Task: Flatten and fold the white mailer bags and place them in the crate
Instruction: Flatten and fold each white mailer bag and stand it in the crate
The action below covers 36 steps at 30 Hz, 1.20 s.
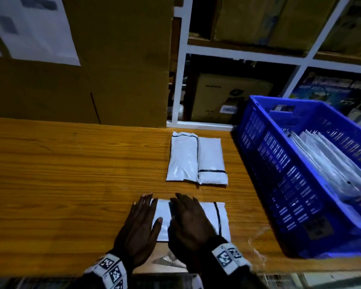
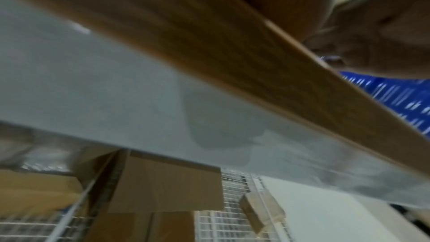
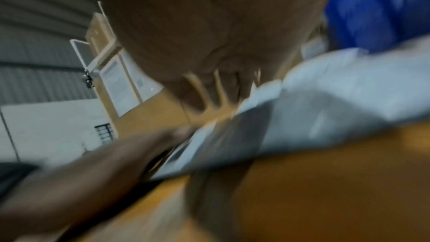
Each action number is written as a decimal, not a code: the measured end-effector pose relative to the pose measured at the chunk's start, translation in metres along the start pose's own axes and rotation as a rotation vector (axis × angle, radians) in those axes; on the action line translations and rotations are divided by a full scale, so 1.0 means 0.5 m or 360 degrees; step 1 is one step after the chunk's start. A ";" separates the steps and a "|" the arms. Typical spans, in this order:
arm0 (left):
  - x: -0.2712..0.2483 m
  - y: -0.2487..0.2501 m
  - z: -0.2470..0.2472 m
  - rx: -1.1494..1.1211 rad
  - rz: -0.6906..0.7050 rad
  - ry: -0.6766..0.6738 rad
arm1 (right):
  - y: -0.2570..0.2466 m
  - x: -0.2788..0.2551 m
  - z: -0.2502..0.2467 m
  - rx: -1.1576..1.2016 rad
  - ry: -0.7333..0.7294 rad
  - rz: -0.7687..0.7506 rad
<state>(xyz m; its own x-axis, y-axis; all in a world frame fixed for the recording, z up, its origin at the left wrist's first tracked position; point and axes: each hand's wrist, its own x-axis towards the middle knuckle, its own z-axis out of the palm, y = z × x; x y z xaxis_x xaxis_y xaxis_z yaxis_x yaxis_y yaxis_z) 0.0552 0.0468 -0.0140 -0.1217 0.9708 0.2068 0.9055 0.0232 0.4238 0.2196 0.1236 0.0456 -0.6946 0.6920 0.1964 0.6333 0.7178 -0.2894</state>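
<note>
near bag (image 1: 222, 219): flat on table (image 1: 71, 163) at its near edge, long axis left-right, black strip at right end | left hand (image 1: 141, 228), right hand (image 1: 191, 223): flat, fingers straight, pressing it, grasping nothing | two folded bags (image 1: 196, 158): side by side farther back, long axes front-back | blue crate (image 1: 296, 184): right, holds more bags | wrist views: blurred, head view alone shows the count

right hand (image 3: 209, 34) seen palm-down, fingers straight | white mailer bag (image 3: 337, 102) pressed beneath it | wooden table (image 3: 325, 181) below | blue crate (image 3: 377, 6) beyond bag | view blurred
</note>
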 end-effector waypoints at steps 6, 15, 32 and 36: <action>-0.007 0.013 -0.011 0.0207 0.0040 -0.0024 | -0.028 -0.024 0.075 -0.0153 -0.0088 -0.0033; -0.002 0.017 -0.018 0.0451 0.0000 -0.0196 | -0.006 -0.023 0.104 -0.0042 -0.0006 -0.0081; 0.044 0.076 0.013 0.0372 0.0098 -0.0147 | 0.050 -0.045 0.077 -0.0154 0.0081 0.0164; 0.044 0.074 0.016 0.0349 0.0105 -0.0172 | 0.049 -0.044 0.079 -0.0125 0.0072 0.0182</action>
<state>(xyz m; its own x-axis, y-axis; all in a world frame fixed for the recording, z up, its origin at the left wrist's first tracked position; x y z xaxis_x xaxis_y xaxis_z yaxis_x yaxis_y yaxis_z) 0.0890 0.0708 -0.0007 -0.0258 0.9916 0.1271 0.9780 -0.0013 0.2086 0.2367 0.1228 -0.0027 -0.6015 0.7711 0.2088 0.7334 0.6367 -0.2384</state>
